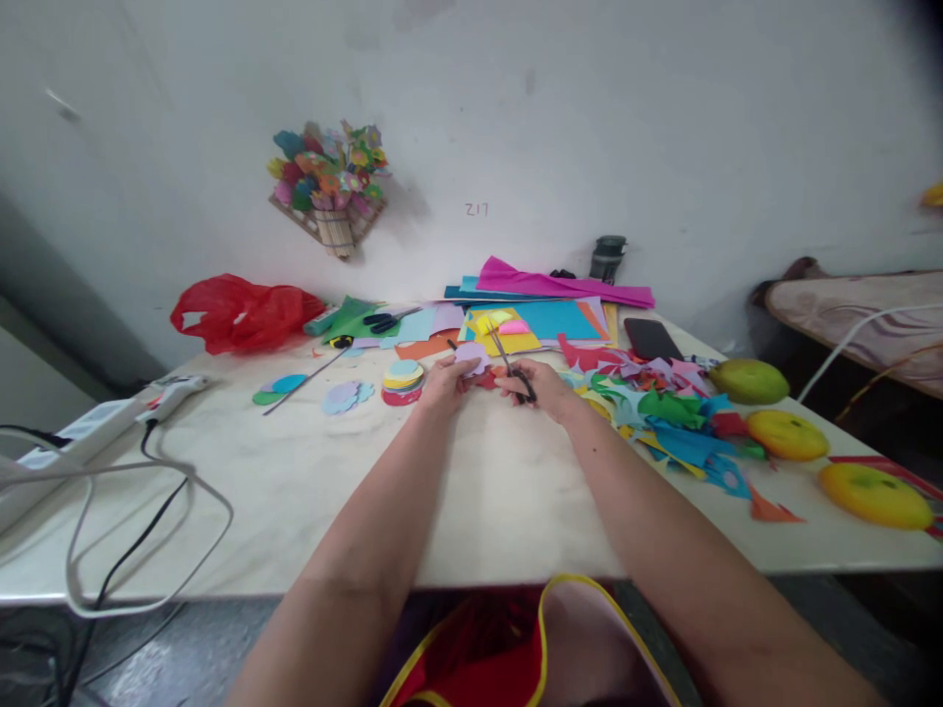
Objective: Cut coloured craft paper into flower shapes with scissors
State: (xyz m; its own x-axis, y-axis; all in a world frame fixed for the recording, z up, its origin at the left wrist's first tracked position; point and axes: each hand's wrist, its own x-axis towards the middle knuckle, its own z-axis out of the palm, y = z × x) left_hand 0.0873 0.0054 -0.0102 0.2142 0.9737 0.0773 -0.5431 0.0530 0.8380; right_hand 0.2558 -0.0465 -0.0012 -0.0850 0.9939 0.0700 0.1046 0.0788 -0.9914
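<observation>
I'm monitoring the left hand pinching a lilac paper piece right of the round coloured-paper stack, the right hand gripping black-handled metal scissors. Scalloped paper shapes left of the stack are looking finished, coloured paper sheets behind-right uncut.

Soft, muted light falls evenly across a pale tabletop and wall, where flowers cast a faint shadow; lilac paper looks slightly blurred, forearms wide-angle stretched, the upper right corner dark.

Near-middle table bare; paper scraps block right, circle stack left.
</observation>
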